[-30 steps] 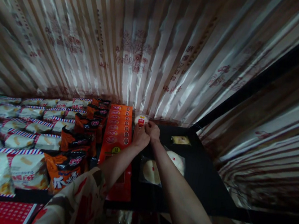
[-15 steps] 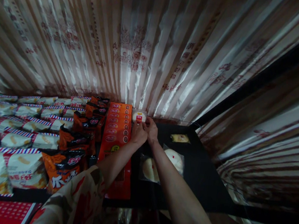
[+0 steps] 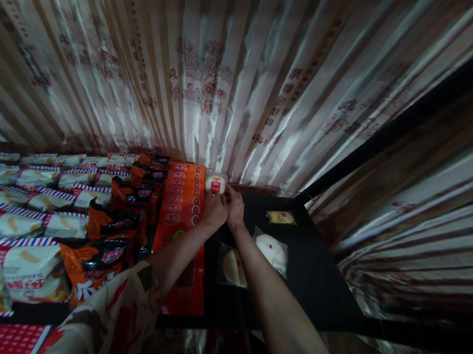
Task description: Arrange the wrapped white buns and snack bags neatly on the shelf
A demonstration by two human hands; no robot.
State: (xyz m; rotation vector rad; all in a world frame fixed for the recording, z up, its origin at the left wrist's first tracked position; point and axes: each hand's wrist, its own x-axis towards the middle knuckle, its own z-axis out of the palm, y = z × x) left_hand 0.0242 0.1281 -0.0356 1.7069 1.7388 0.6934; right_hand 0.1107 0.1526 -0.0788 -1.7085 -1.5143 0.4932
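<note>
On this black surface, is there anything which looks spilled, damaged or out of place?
Nothing looks spilled or damaged. Only the yellow packet seems slightly odd: it lies by itself, beyond the right hand, while the white bags form rows at left.

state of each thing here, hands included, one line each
left hand: at labelled packet, grip unclear
right hand: fingers bent
labelled packet: clear-wrapped, at the back
white snack bags: puffed, in rows
orange-black bags: puffed, in a column
red-orange packaging: lying flat
yellow packet: lying flat
two round packets: clear-wrapped, flat
</note>
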